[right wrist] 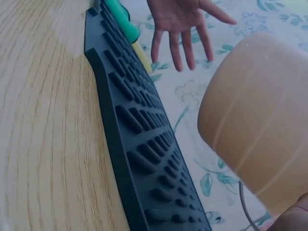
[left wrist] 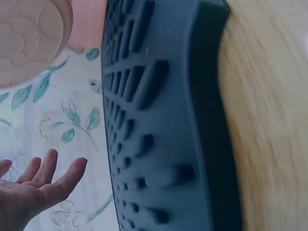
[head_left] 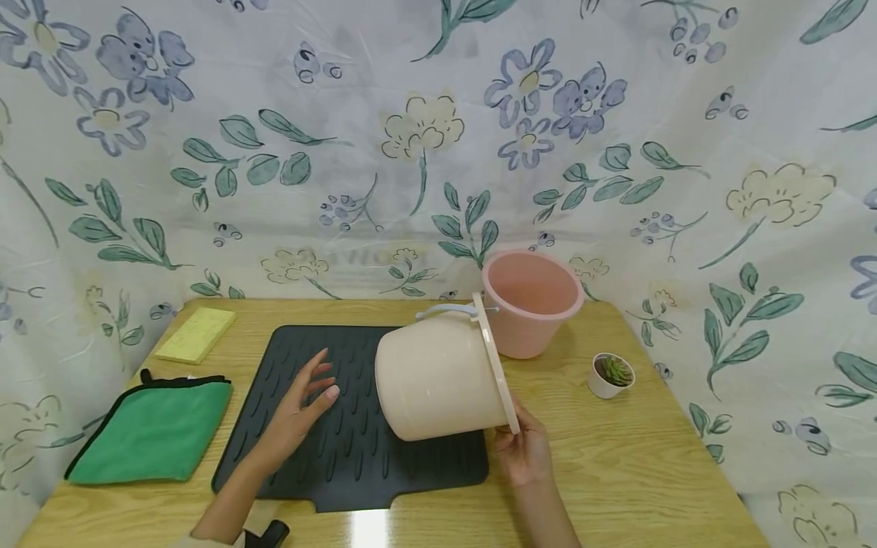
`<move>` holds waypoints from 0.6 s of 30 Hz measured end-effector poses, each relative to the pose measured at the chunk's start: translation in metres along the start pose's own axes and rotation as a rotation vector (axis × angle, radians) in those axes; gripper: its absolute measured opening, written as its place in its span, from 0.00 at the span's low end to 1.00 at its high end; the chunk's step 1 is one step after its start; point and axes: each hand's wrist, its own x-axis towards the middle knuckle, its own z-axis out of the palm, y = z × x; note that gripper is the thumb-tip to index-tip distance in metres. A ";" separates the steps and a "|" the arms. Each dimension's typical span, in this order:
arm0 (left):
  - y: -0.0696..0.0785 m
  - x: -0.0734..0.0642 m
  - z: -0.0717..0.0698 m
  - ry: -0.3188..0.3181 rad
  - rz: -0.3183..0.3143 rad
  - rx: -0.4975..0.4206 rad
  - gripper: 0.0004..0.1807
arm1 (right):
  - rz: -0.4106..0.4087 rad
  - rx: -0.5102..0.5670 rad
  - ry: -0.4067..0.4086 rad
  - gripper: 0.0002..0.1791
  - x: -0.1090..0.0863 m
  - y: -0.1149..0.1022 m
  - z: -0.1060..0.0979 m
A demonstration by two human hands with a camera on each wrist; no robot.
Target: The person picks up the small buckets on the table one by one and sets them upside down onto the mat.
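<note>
A cream bucket [head_left: 438, 377] is tipped on its side above the black ridged drying mat [head_left: 294, 426], its mouth facing right and its base left. My right hand [head_left: 526, 453] grips the rim at the lower right. The bucket's pale handle [head_left: 448, 310] lies along its upper side. To the left, my left hand [head_left: 291, 418] hovers over the mat with fingers spread, apart from the bucket. In the left wrist view the bucket's base [left wrist: 31, 41] shows a raised flower pattern. The bucket's inside is hidden.
Behind the cream bucket stands a pink bucket [head_left: 524, 335], with a small potted succulent [head_left: 610, 377] to its right. A green cloth with black edging [head_left: 154, 434] and a yellow sponge cloth [head_left: 196, 335] lie left of the mat. A floral curtain [head_left: 384, 205] hangs behind the table.
</note>
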 end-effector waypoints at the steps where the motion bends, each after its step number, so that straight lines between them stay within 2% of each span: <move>1: 0.000 0.001 0.001 -0.001 0.001 -0.005 0.37 | -0.001 0.007 0.002 0.25 0.000 0.001 0.000; 5: 0.001 0.002 0.005 0.001 -0.007 -0.005 0.36 | 0.005 0.036 0.015 0.23 0.001 0.004 0.001; 10: 0.002 0.003 0.008 0.002 -0.020 -0.013 0.36 | 0.021 0.078 -0.006 0.21 0.002 0.008 0.002; 18: 0.002 0.003 0.016 -0.028 -0.011 -0.073 0.35 | 0.069 0.133 -0.027 0.07 0.000 0.017 0.003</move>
